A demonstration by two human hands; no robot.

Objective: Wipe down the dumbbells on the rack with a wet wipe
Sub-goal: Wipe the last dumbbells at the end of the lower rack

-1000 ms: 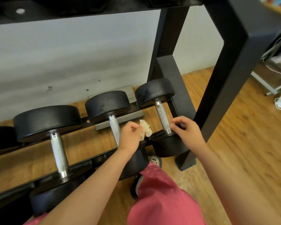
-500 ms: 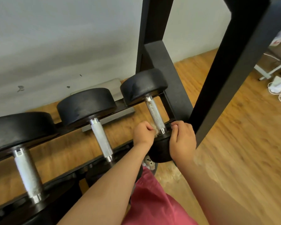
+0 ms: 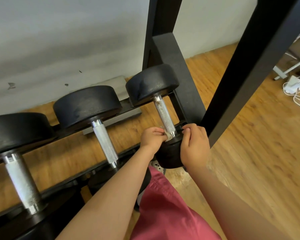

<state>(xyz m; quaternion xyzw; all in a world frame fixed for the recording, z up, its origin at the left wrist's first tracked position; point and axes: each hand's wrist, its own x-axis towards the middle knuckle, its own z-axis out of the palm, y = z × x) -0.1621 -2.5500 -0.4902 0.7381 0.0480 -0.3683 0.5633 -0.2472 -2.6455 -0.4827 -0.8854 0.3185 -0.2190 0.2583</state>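
Observation:
Three black dumbbells with knurled steel handles lie across the low black rack (image 3: 128, 110). My left hand (image 3: 151, 138) pinches a crumpled white wet wipe (image 3: 168, 135) against the near end of the rightmost dumbbell's handle (image 3: 164, 115), which shows rust spots. My right hand (image 3: 195, 144) rests on that dumbbell's near head (image 3: 168, 156), fingers curled over its top edge by the handle collar. The middle dumbbell (image 3: 104, 141) and the left dumbbell (image 3: 21, 181) lie untouched to the left.
A thick black rack upright (image 3: 246, 70) slants down just right of my right hand; a rear post (image 3: 161, 28) stands against the grey wall. Wooden floor spreads right, with white cables and a power strip (image 3: 296, 84) far right. My red-clad leg (image 3: 164, 208) is below.
The wipe went from held in the air between dumbbells to pressed on the rightmost handle. My right hand dropped from the handle's end onto the near head. The view closed in on the rack.

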